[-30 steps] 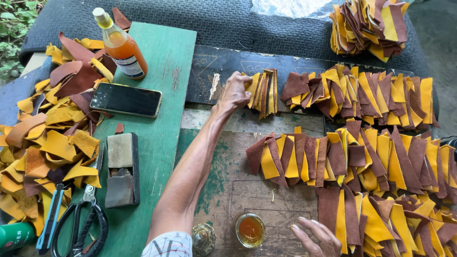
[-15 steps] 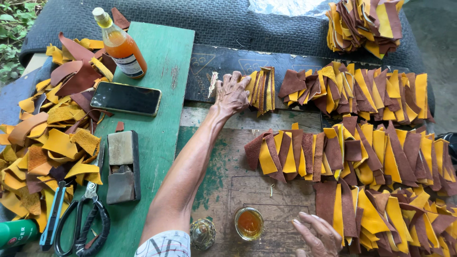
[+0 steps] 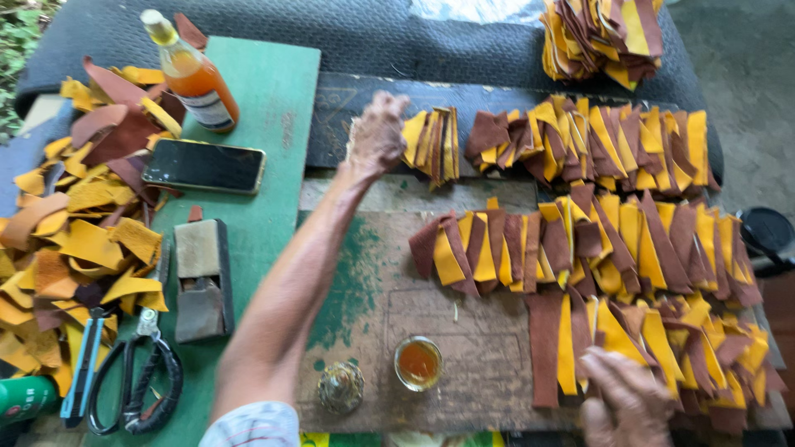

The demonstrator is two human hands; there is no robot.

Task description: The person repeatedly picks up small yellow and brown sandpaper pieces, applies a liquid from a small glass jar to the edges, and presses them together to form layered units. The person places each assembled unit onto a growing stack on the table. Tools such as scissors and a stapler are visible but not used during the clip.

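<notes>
A small stack of yellow and brown leather pieces [image 3: 432, 142] is stood on edge on the far dark board [image 3: 331, 124], just left of the far row of overlapping leather strips [image 3: 592, 141]. The left hand [image 3: 377, 132] is held against the stack's left side, its fingers curled loosely together; whether anything is pinched cannot be told. The right hand [image 3: 625, 401] is laid flat at the near right, fingers slightly spread, on the near row of strips [image 3: 629, 339]. A middle row of strips [image 3: 580, 244] is laid between. A small glass of amber liquid [image 3: 418, 362] is seen near the forearm. A phone [image 3: 204, 165], bottle [image 3: 189, 70] and scissors [image 3: 137, 381] are placed at the left.
</notes>
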